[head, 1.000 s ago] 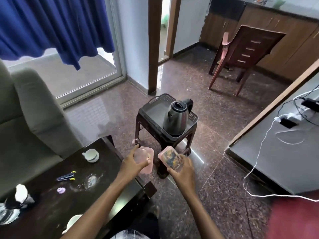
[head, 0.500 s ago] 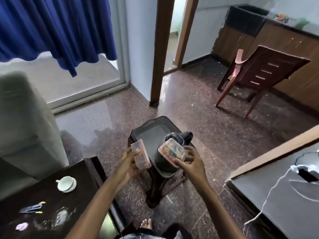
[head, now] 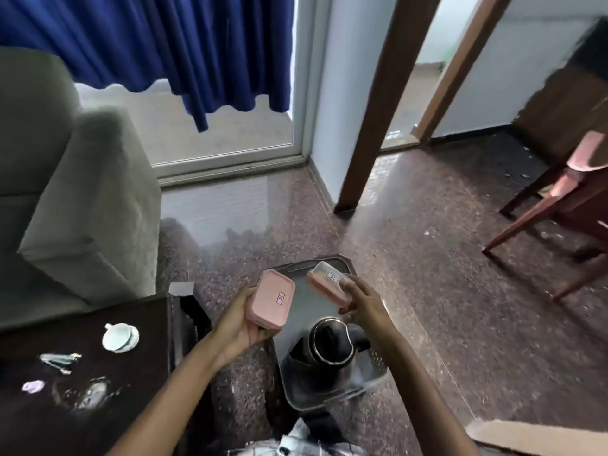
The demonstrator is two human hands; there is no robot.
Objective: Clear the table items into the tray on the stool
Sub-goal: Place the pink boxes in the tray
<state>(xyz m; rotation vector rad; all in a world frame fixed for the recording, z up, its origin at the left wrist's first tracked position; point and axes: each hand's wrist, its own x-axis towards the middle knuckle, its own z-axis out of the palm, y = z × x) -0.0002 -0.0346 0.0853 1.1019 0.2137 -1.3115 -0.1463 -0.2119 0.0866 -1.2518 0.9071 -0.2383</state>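
A person held two pink-lidded containers above the dark tray (head: 371,383) on the stool, one in each hand. The left hand (head: 237,324) wrapped its fingers around one container (head: 271,299), lid facing up, over the tray's near-left side. The right hand (head: 365,304) pinched the second container (head: 327,284), tilted on edge, above the tray's far end. A steel kettle (head: 325,348) stood in the tray. A white cup (head: 120,337) lay on the dark table (head: 82,422) at left.
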